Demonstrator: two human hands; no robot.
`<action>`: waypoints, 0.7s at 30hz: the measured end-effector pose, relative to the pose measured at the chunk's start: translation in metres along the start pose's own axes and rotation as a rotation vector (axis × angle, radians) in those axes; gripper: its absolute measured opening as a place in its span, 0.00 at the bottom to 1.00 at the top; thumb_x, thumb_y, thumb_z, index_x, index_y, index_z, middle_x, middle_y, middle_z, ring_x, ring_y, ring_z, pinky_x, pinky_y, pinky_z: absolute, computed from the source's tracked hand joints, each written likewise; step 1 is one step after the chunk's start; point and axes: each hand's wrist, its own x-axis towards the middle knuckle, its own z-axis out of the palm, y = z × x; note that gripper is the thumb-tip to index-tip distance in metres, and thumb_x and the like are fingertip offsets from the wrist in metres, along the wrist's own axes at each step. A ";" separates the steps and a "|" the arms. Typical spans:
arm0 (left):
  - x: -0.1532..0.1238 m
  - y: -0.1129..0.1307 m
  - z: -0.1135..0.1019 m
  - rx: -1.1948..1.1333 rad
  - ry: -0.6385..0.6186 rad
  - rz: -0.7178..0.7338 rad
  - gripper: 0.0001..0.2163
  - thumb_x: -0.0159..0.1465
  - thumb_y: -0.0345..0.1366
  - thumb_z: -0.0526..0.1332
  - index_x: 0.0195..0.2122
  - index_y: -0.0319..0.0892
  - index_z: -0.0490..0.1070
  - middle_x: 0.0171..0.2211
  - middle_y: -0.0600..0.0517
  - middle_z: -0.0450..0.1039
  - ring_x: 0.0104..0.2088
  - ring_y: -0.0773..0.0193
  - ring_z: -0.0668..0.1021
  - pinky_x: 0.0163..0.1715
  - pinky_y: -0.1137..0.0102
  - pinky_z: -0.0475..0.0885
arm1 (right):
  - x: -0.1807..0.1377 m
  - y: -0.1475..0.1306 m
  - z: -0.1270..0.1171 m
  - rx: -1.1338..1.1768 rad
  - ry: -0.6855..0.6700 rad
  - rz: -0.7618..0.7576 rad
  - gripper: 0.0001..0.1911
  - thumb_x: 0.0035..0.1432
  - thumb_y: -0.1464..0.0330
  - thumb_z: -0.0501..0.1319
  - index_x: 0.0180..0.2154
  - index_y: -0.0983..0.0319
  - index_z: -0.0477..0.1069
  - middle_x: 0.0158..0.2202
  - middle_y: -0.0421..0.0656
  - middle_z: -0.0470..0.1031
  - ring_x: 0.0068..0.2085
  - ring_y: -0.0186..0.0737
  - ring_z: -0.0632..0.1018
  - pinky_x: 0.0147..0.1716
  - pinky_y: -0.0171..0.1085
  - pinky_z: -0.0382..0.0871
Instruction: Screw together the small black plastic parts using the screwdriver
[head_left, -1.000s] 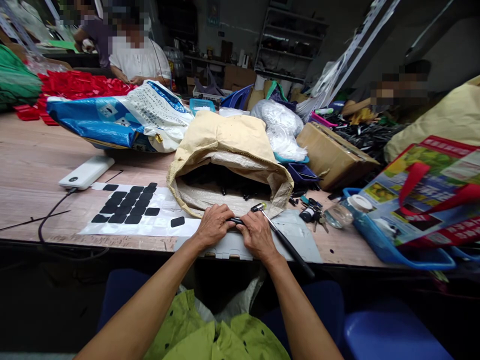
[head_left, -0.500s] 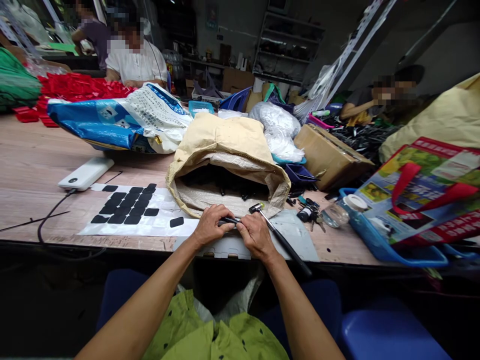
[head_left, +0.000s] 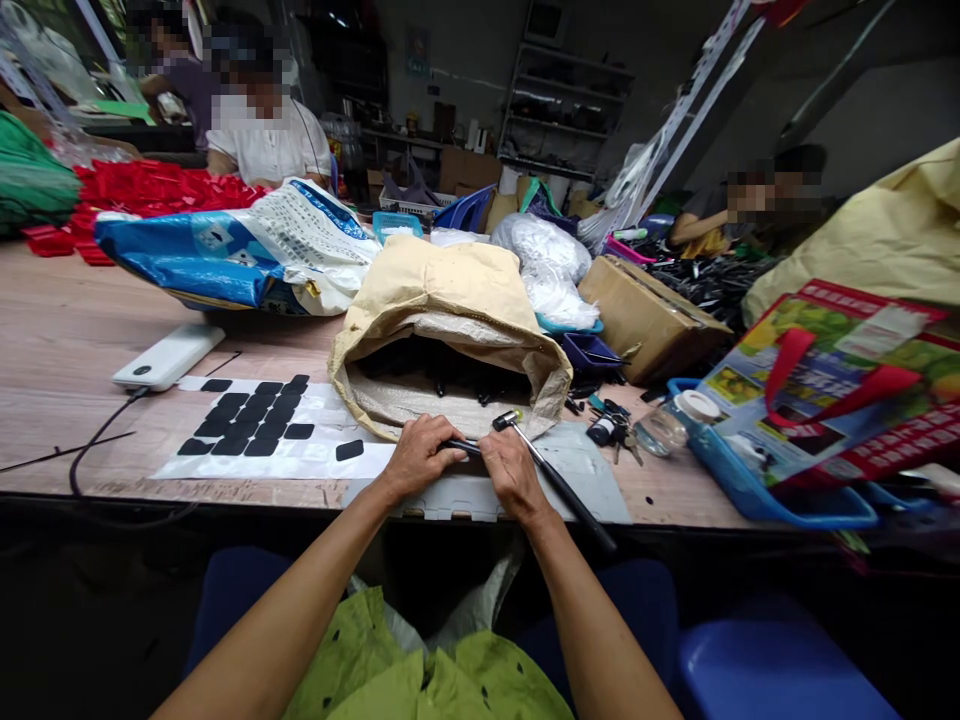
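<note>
My left hand (head_left: 421,456) is closed around one end of a short black rod-like piece (head_left: 463,447), with the thumb pressed along it. The piece's other end meets my right hand (head_left: 512,470), whose fingers are curled in and look closed on it; its fingertips are partly hidden. Right beside my right hand lies a small hammer (head_left: 564,487), its head towards the sack and its black handle slanting to the table edge. Under both hands is a grey sheet (head_left: 450,500). An open tan sack (head_left: 450,275) with black pieces inside faces me just beyond the hands.
Black rounded patches (head_left: 251,420) lie on a white sheet at left, near a cabled white power bank (head_left: 169,357). Keys (head_left: 624,437), a clear jar (head_left: 664,428), a blue basket (head_left: 757,480) and a colourful bag (head_left: 840,390) stand at right. Co-workers sit beyond the table.
My right hand has turned slightly, and its thumb no longer shows stretched along the piece. More of the black piece shows between the hands. The whole view has shifted a little.
</note>
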 end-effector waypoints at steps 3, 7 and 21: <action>0.000 0.000 0.001 0.026 -0.021 0.009 0.08 0.66 0.43 0.64 0.43 0.49 0.78 0.40 0.52 0.78 0.46 0.55 0.72 0.49 0.60 0.61 | -0.001 0.003 -0.001 0.131 0.052 0.065 0.28 0.75 0.61 0.39 0.35 0.59 0.75 0.34 0.42 0.76 0.39 0.41 0.70 0.43 0.39 0.61; 0.002 -0.001 0.003 0.048 -0.034 0.031 0.09 0.66 0.45 0.64 0.43 0.49 0.79 0.40 0.51 0.78 0.45 0.55 0.72 0.49 0.59 0.61 | -0.002 0.004 -0.001 0.207 0.079 0.103 0.30 0.75 0.58 0.40 0.35 0.58 0.77 0.32 0.43 0.75 0.40 0.42 0.71 0.44 0.40 0.63; -0.101 0.053 -0.002 -0.476 -0.340 -0.142 0.17 0.71 0.50 0.55 0.38 0.44 0.75 0.31 0.54 0.74 0.33 0.64 0.74 0.34 0.71 0.64 | -0.002 0.006 -0.001 0.339 0.204 0.133 0.29 0.74 0.58 0.39 0.32 0.58 0.74 0.32 0.42 0.75 0.37 0.39 0.73 0.45 0.40 0.66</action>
